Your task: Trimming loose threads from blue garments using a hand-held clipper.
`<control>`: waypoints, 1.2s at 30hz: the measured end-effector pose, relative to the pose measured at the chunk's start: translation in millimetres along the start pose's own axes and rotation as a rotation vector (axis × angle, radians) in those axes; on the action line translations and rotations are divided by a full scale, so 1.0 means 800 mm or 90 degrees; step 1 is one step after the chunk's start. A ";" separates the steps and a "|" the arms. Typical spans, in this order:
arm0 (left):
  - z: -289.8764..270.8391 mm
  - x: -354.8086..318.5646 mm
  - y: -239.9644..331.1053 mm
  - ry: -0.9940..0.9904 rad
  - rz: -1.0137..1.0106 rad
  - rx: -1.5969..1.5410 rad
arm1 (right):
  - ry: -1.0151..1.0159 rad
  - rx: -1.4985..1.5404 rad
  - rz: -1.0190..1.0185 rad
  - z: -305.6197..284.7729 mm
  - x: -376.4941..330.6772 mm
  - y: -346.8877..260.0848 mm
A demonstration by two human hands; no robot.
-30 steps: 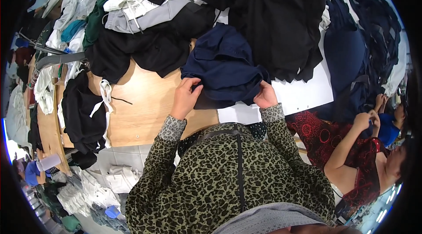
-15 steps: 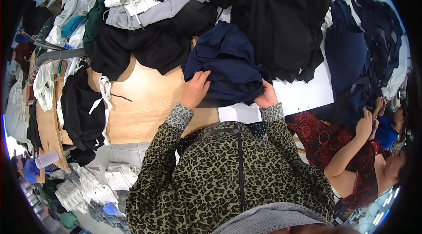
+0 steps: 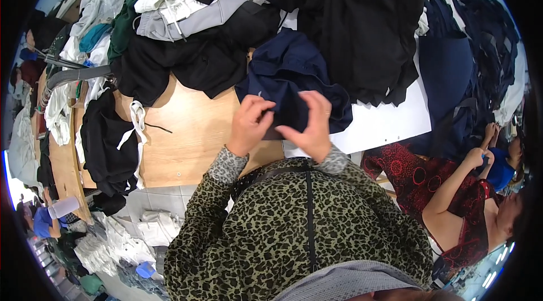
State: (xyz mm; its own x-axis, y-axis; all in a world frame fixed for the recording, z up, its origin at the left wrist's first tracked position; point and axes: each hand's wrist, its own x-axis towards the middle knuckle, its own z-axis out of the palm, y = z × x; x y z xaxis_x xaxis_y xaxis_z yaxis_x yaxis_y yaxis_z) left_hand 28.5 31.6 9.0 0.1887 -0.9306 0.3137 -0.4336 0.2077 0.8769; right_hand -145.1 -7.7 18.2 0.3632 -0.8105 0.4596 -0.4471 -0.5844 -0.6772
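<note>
Both hands pinch one navy garment (image 3: 291, 83) at its near edge on the wooden table (image 3: 186, 137): left hand (image 3: 250, 126) at 9 o'clock, right hand (image 3: 311, 126) at 3, probably to hold the cloth flat.

The person wears a long-sleeved top in olive and black leopard print — its cuffs a finer grey speckle at both wrists. A dark strap runs down the chest, and grey fabric shows at the lower edge. Left hand (image 3: 252, 124) and right hand (image 3: 310, 126) are bare — no gloves.
</note>
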 end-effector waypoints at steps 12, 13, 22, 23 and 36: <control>-0.005 0.004 -0.001 0.151 0.270 0.234 | 0.153 0.084 -0.118 -0.008 0.001 0.004; -0.005 0.002 -0.002 0.163 0.299 0.238 | 0.170 0.068 -0.117 -0.011 -0.001 0.008; -0.009 -0.010 -0.004 0.157 0.394 0.231 | 0.166 0.020 -0.165 -0.027 -0.009 0.036; -0.009 -0.009 -0.003 0.157 0.394 0.232 | 0.164 0.018 -0.164 -0.027 -0.008 0.036; -0.056 0.023 -0.041 0.147 -0.511 -0.508 | 0.073 0.447 0.485 -0.084 0.004 0.126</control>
State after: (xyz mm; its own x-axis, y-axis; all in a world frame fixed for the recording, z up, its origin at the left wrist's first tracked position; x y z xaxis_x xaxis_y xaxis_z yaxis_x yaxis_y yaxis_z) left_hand 86.0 21.2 2.6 0.3505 -0.8205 -0.4516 0.5491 -0.2107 0.8088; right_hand -243.6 -71.9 -9.9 0.0878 -0.9752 -0.2030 0.0644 0.2090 -0.9758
